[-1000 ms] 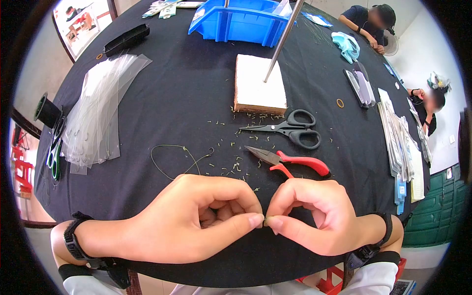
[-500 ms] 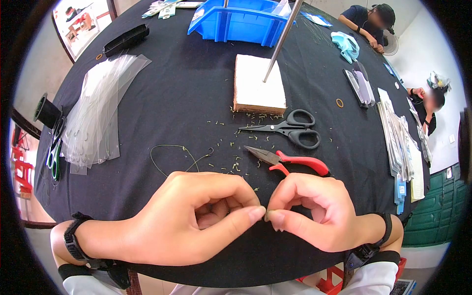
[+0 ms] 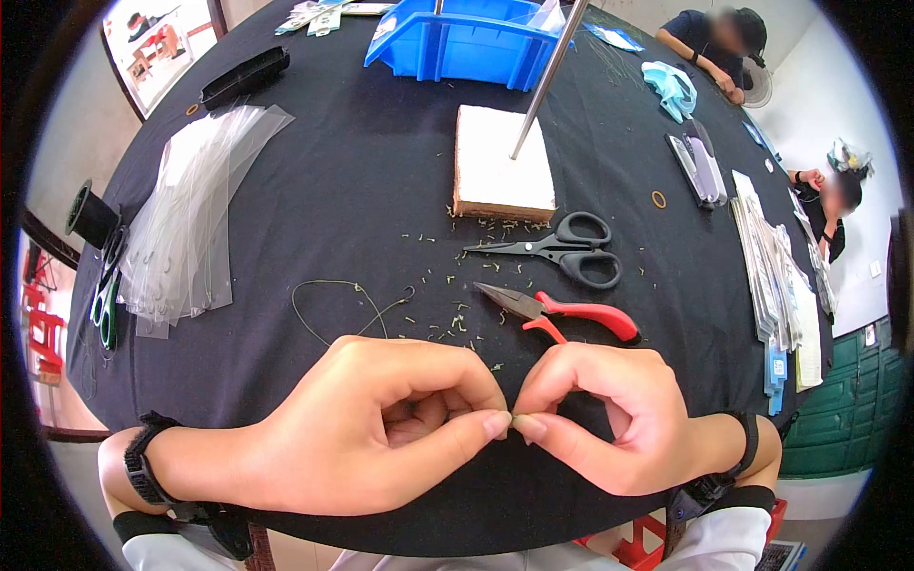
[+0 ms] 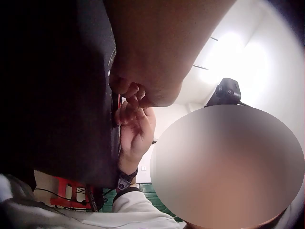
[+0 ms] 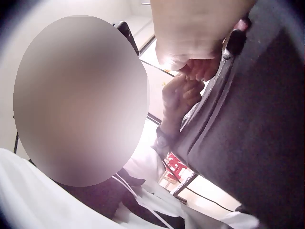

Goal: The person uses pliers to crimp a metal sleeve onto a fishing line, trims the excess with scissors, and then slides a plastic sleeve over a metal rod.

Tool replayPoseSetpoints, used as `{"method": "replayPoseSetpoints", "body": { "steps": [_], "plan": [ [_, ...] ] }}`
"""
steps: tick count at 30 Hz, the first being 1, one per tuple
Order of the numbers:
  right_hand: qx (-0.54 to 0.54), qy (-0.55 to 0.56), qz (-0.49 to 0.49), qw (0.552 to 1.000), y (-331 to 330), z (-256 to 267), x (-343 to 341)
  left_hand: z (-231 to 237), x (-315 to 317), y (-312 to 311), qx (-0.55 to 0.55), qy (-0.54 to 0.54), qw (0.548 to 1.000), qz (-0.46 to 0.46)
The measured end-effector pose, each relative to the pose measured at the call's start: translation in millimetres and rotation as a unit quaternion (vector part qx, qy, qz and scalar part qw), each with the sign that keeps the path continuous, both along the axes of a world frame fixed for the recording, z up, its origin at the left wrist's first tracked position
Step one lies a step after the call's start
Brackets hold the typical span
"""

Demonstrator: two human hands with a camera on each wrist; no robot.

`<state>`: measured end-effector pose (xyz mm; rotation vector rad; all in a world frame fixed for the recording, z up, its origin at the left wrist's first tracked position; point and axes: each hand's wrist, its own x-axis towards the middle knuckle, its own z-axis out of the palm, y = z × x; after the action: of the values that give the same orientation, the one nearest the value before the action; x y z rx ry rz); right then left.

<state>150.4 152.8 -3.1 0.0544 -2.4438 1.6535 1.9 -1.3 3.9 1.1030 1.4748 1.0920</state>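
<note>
Pinching with thumb and forefinger, the left hand [image 3: 367, 428] and the right hand [image 3: 643, 428] are meeting at their fingertips, holding between them a tiny piece [image 3: 512, 419], too small to identify. Red-handled pliers [image 3: 533, 306] are lying just beyond the right hand; a hooked line [image 3: 358, 286] is looping beyond the left.

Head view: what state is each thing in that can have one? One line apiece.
Left hand, pinching something too small to identify
Right hand, pinching at the same spot
Black scissors, blades closed
Red-handled pliers, handles spread
Hooked line, loosely looped
Blue bin, upright, open-topped
Stapler, open or closed unclear
Light-blue face mask, crumpled
Green-handled scissors, blades unclear
</note>
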Motion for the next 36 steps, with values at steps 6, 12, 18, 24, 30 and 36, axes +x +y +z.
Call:
{"method": "replayPoseSetpoints", "body": {
  "steps": [6,12,18,24,30,36],
  "plan": [
    [-0.066,-0.004,-0.042,0.997,-1,-1,2,5,-2,1,-0.013,0.019,0.999,-0.041],
    [-0.003,0.042,-0.085,0.995,0,0,3,12,-7,0,0.039,-0.097,0.988,-0.112],
    [0.192,0.169,-0.091,0.962,3,0,-2,5,2,-1,0.181,-0.244,0.953,0.016],
    [0.218,0.197,-0.083,0.952,2,0,-2,12,8,1,0.132,-0.239,0.96,0.066],
    [0.228,0.191,-0.096,0.95,4,-2,-1,4,0,-3,0.167,-0.172,0.971,0.021],
    [0.258,0.196,-0.069,0.943,3,-1,-1,6,6,-1,0.186,-0.156,0.968,0.057]
  ]
}}
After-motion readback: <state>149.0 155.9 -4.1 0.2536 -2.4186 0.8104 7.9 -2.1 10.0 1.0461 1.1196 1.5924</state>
